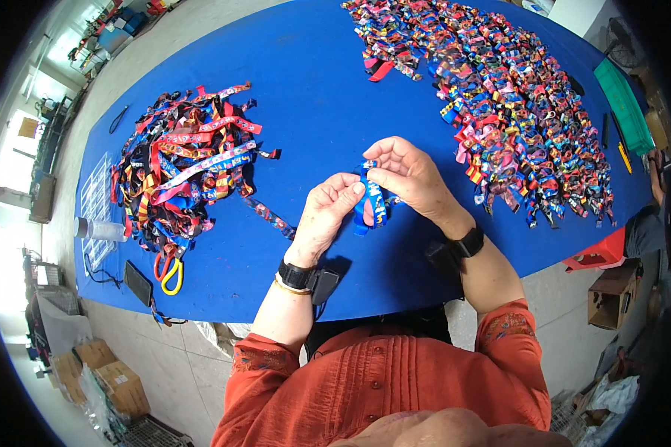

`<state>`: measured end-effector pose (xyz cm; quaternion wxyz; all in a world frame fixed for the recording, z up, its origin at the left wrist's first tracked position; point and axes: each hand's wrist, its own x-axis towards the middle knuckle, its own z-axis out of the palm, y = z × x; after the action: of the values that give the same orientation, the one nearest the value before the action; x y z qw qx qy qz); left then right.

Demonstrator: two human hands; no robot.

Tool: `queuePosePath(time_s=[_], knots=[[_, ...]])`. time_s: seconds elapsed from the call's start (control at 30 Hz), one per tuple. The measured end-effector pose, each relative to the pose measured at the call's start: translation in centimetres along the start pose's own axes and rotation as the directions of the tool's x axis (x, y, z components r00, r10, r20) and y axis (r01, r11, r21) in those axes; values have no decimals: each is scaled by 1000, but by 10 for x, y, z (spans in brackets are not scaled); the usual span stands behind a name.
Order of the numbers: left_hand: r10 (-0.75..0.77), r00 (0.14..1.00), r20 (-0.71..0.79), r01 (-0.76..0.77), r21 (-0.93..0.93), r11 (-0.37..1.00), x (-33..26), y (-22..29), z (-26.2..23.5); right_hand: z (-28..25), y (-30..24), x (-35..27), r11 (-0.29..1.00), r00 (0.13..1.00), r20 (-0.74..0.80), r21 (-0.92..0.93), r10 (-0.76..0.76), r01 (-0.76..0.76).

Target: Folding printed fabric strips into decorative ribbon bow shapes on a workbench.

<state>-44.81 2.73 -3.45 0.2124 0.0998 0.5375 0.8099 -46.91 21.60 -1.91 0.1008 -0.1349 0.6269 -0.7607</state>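
Over the blue table, a blue printed fabric strap (376,207) with white and yellow markings hangs bent into a loop between my hands. My left hand (326,210) pinches its left side between thumb and forefinger. Thumb and fingers of my right hand (410,179) close on the strap's upper end. Just left of my left forearm lies a loose pile of flat printed straps (190,167) in red, blue, black and yellow. One dark patterned strap (270,216) trails from that pile toward my left wrist.
A wide bed of knotted or looped colourful straps (514,112) covers the table's right side. Scissors (172,277) with yellow and red handles, a phone (138,283), a clear bottle (101,229) and a white wire rack (95,190) sit left. A green tray (622,108) stands far right.
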Motion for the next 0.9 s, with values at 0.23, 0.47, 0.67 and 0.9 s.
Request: queuePosePath(time_s=[0.23, 0.47, 0.67, 0.9], knots=[[-13, 1000, 12, 13, -45, 999, 0, -1, -1, -1, 7, -2, 1000, 1000, 18, -13, -9, 10], [16, 999, -33, -16, -13, 1000, 0, -5, -3, 3, 5, -2, 999, 999, 37, -30, -18, 19], [41, 999, -23, -41, 13, 999, 0, -5, -4, 3, 6, -2, 999, 999, 42, -28, -28, 29], [43, 998, -47, -43, 15, 999, 0, -6, -3, 6, 7, -2, 998, 998, 57, -46, -32, 34]])
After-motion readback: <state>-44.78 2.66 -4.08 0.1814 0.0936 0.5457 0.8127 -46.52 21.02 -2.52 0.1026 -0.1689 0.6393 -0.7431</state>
